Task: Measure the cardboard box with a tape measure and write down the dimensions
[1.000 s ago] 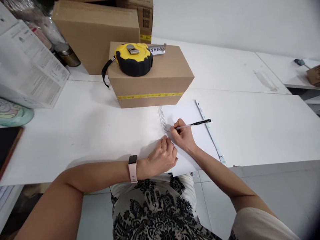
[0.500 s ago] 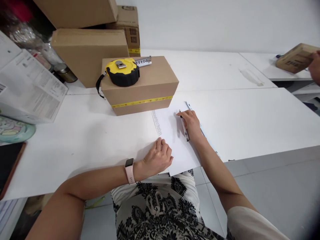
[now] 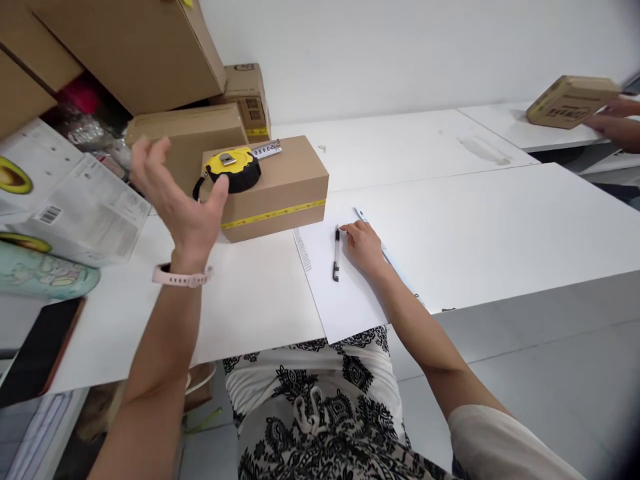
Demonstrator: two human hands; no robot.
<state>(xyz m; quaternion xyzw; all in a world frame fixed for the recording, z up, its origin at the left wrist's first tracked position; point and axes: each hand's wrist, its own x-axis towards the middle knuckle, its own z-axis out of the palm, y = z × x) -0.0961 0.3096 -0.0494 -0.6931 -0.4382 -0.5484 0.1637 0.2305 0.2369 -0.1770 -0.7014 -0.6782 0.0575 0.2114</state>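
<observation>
My left hand (image 3: pixel 180 200) is raised, fingers spread, and holds nothing. Its thumb overlaps the near edge of a yellow and black tape measure (image 3: pixel 233 170) in my view; whether they touch I cannot tell. The tape measure lies on a closed cardboard box (image 3: pixel 295 167), a short piece of its blade pulled out. On a white sheet of paper (image 3: pixel 345 310) rests my right hand (image 3: pixel 366 245), empty, its fingers stretched towards the upper end of a black-capped clear pen (image 3: pixel 337 257). The pen lies flat on the paper.
Larger cardboard boxes (image 3: pixel 135 53) are stacked at the back left. A white printed carton (image 3: pixel 90 207), a green patterned case (image 3: pixel 45 273) and a dark phone-like slab (image 3: pixel 43 347) line the left side. At far right another person's hands (image 3: pixel 617 123) hold a cardboard package (image 3: pixel 573 100).
My left hand has risen from the paper's edge to beside the tape measure, opening. My right hand has let go of the pen. The other person's package has shifted left.
</observation>
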